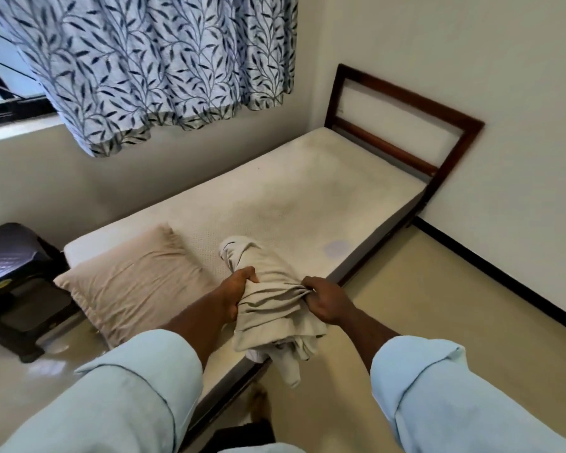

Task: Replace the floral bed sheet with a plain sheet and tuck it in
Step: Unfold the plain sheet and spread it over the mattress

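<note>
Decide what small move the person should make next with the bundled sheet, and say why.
Probably draw the hands apart to open the plain sheet over the mattress: the left hand and right hand both grip it bunched, and the mattress has no sheet on it.

Leaf-print curtain (pixel 144 60), beige pillow (pixel 134 282), black stool (pixel 13 256)

We see the plain sheet (pixel 275 308) as soft, matt beige cloth, bunched into creases. The mattress (pixel 291 191) has a matt cream fabric cover with a fine dotted texture. The pillow (pixel 134 282) is wrinkled matt cloth. The headboard (pixel 406 95) is dark wood, smooth and faintly glossy. The curtain (pixel 151 60) is leaf-printed cloth. The floor (pixel 438 305) looks smooth and shiny to us, and the dark stool (pixel 17 253) looks like glossy plastic.
</note>
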Tool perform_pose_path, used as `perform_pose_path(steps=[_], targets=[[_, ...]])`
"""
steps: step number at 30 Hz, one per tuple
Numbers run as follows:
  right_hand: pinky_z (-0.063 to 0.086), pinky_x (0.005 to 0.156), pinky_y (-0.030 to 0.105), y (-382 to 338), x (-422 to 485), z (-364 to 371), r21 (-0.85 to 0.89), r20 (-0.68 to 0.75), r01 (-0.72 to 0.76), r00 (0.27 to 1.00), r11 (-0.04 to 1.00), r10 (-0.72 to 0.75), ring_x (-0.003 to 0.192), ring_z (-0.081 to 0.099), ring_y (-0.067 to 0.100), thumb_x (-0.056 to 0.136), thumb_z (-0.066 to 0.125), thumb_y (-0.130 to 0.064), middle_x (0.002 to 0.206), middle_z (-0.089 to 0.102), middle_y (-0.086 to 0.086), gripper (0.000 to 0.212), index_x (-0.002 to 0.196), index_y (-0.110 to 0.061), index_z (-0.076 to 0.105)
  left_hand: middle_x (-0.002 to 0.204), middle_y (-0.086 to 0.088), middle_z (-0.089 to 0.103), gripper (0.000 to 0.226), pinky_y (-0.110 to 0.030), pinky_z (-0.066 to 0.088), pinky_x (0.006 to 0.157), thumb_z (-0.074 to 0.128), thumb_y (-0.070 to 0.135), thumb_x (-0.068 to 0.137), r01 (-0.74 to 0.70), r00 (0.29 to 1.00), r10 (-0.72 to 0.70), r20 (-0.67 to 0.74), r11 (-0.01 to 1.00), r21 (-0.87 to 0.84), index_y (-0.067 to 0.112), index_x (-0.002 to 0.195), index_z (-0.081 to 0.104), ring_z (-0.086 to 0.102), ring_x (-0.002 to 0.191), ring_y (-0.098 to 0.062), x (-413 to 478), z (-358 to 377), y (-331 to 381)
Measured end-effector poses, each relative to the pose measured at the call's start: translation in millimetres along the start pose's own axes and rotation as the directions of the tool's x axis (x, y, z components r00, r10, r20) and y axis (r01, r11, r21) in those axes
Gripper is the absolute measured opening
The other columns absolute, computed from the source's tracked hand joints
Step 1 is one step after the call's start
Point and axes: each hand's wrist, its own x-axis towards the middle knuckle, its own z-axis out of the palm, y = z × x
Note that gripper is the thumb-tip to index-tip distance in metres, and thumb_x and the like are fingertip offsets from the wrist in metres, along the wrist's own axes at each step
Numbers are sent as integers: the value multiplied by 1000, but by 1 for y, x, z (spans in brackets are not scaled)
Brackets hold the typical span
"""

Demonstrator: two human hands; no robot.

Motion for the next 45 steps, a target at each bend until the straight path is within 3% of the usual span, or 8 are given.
perform_pose_path(steps=[6,16,23,27,31,37,42,45], targets=[[45,74,42,54,69,-41,41,37,-13,999,999,11,84,57,23,91,49,-21,90,62,-2,8,88,-27,54,120,-26,68,59,-50,55,93,58,17,72,19,1000,-19,23,1000,18,3,129,53,68,103,-40,65,46,50],[46,71,39,120,213,-125,78,47,-78,996,994,75,81,59,24,93,56,-18,90,68,2,6,90,-18,61,122,-26,67,98,-60,48,101,71,16,44,29,998,-28,48,1000,-11,7,139,48,65,113,-45,180,104,164],[36,66,34,171,292,-155,62,90,-44,995,997,39,80,57,26,95,56,-17,91,67,6,5,93,-18,60,116,-26,70,84,-59,52,98,70,17,52,23,998,-25,-56,999,-47,7,133,52,67,109,-43,236,147,217],[41,71,36,203,347,-175,28,103,-33,994,999,30,92,63,33,98,52,-24,102,70,9,15,101,-14,62,106,-21,72,48,-45,59,84,68,16,73,-15,978,13,-209,1000,-6,6,119,56,70,97,-38,263,180,250],[37,71,34,230,407,-209,28,152,8,988,1000,-12,98,63,36,102,47,-25,106,70,11,19,98,-12,61,114,-17,68,61,-39,58,75,74,16,73,-68,916,56,-398,998,-16,9,131,57,68,96,-37,301,206,279],[31,68,31,240,486,-253,19,144,106,984,994,-107,95,63,33,104,46,-25,103,70,11,24,96,-12,63,124,-11,65,63,-39,54,86,77,28,76,-170,734,265,-625,963,209,15,135,59,62,104,-33,334,228,329],[45,75,34,221,523,-266,119,-7,157,987,980,-158,93,65,30,103,49,-26,101,70,9,23,100,-12,68,124,-14,67,55,-40,51,94,72,37,85,-167,603,436,-668,888,429,15,134,59,62,109,-35,343,224,365],[50,89,35,202,541,-275,159,-106,140,987,977,-124,105,65,28,103,49,-25,114,71,8,28,116,-13,71,126,-17,66,55,-43,49,100,64,44,90,-156,508,490,-708,861,484,9,132,59,60,116,-39,346,211,378]])
